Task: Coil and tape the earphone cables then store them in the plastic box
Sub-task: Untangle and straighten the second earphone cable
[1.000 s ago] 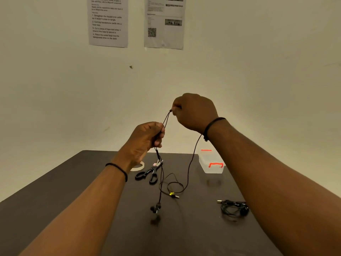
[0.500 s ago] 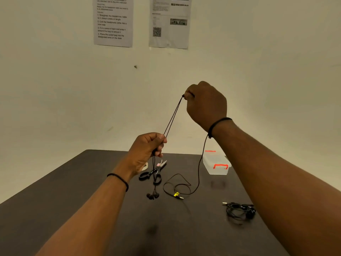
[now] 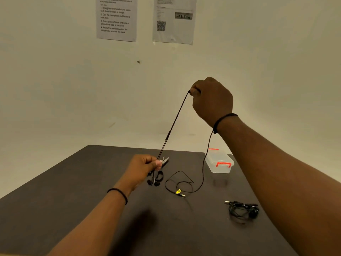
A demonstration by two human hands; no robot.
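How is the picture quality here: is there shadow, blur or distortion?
Head view: dim, warm light; soft shadows on the table below the left hand and plastic box; wide-angle stretch enlarges the right forearm; wall papers are only partly legible; the earphone cable stays fairly sharp.

Black earphone cable [image 3: 174,122] stretched taut above the table; tangled second pair [image 3: 243,209] near closed clear plastic box [image 3: 219,163].

Taut cable [image 3: 175,121] and scissors [image 3: 160,174] bar the table's [image 3: 73,191] middle; plastic box [image 3: 219,163] stands unblocked.
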